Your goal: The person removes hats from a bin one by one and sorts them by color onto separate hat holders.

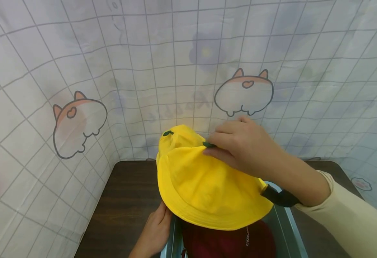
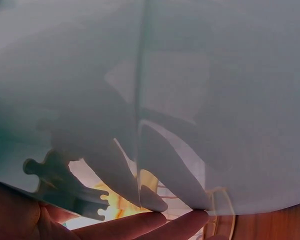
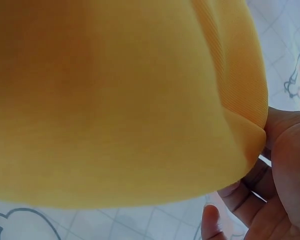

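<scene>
A yellow brimmed hat [image 1: 214, 190] hangs from my right hand [image 1: 246, 147], which pinches it at the crown beside a small green leaf tab [image 1: 208, 144]. Just behind it shows another yellow crown [image 1: 183, 138] with its own green leaf. In the right wrist view, yellow cloth [image 3: 115, 115] fills most of the picture and the thumb and fingers [image 3: 295, 165] pinch its edge. Beside the left wall of a pale blue bin [image 1: 291, 225] is my left hand [image 1: 156, 229]; its extended fingers [image 2: 135, 225] touch the bin wall [image 2: 230, 110] in the left wrist view.
Dark red fabric [image 1: 227, 240] with white lettering lies in the bin, partly under the hat. The bin stands on a dark wooden table [image 1: 123, 200]. A white gridded curtain [image 1: 162, 53] with cartoon prints hangs behind and at both sides.
</scene>
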A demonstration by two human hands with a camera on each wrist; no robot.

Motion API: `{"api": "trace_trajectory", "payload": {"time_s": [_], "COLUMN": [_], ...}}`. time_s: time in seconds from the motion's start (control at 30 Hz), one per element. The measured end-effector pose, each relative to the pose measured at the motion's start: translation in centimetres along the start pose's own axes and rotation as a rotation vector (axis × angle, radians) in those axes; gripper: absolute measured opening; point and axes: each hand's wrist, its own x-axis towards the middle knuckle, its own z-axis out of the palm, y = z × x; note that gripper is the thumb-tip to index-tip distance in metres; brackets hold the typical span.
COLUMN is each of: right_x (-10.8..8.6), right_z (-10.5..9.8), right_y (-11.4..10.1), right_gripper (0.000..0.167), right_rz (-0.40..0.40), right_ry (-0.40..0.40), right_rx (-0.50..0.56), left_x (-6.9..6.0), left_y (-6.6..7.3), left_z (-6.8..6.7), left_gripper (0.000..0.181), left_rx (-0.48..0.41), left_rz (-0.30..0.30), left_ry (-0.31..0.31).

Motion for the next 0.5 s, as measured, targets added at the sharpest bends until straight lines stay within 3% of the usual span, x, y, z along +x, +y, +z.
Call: {"api": "trace_trajectory", "payload": {"time_s": [0.37,0.5], "right_x": [4.1,5.7], "right_z": [0.3,0.7], "right_y": [1.5,2.2], "right_gripper": [0.023,0.024], "right_rz": [0.052,0.074], "right_ry": [-0.024,-0.014], "right_rx": [-0.005,0.013], "left_x": [0.0,0.1], "left_y": [0.2,0.2], "left_z": [0.2,0.3], "left_gripper": [0.057,0.056], "left_rx": [0.039,0.058], "left_rz": [-0.002,0.032], "left_ry": [0.053,0.066]}}
